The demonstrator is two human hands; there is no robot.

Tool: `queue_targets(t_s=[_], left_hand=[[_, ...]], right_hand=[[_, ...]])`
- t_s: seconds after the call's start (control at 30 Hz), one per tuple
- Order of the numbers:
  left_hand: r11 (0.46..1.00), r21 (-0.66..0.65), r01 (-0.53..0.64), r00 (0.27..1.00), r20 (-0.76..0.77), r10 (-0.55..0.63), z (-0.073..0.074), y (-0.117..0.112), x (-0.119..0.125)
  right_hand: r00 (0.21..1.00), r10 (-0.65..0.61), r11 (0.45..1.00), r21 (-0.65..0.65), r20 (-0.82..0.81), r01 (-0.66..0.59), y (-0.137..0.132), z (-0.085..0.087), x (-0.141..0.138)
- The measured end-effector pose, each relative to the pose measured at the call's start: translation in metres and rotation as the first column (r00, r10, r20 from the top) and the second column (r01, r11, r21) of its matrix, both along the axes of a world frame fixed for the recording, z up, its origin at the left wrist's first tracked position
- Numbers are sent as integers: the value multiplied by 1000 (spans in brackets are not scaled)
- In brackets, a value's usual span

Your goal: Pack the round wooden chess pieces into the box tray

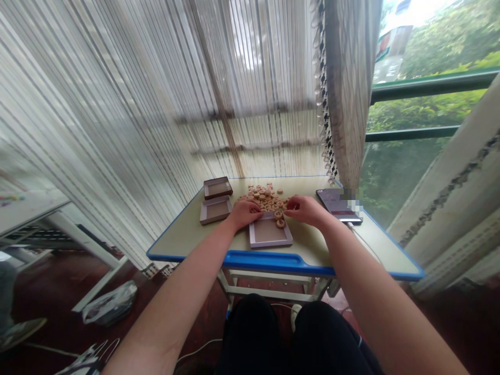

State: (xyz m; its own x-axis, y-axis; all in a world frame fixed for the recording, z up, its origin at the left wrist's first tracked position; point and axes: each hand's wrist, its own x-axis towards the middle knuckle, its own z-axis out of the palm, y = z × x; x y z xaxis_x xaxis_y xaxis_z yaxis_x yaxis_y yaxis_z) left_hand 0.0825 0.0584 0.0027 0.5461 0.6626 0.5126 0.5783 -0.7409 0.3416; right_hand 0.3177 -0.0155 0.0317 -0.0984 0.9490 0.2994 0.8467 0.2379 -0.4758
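Round wooden Chinese chess pieces [262, 196] lie heaped on the small table. My left hand [246, 212] is at the left of the heap, fingers curled together around a piece at its near edge. My right hand [304, 210] is at the heap's right side, thumb and fingers apart, its fingertips close to a few pieces. Between my hands is a shallow open box [270, 244] with a pale rim. Two pieces [280, 223] sit at its upper right corner, one below the other, with dark marks on their faces.
Another pale tray [215, 210] and a dark brown box part [217, 196] stand at the table's left. A phone [339, 206] with a white cable [365, 240] lies at the right. The table [175, 237] has a blue edge; curtains [258, 130] hang behind it.
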Motion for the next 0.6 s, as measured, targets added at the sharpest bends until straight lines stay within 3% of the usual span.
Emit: queue_targets(t_s=[0.17,0.33,0.6], left_hand=[[1000,-11,-1,1000,-11,0,1,-2,0],[998,-8,64,998,6,-64,1,-3,0],[999,11,50,998,38,-51,1,-2,-1]], right_hand=[[991,-18,998,-56,131,25,0,-1,0],[985,75,995,-75,154,-64,-3,1,-1],[982,92,991,-113,165,-74,-3,2,2]])
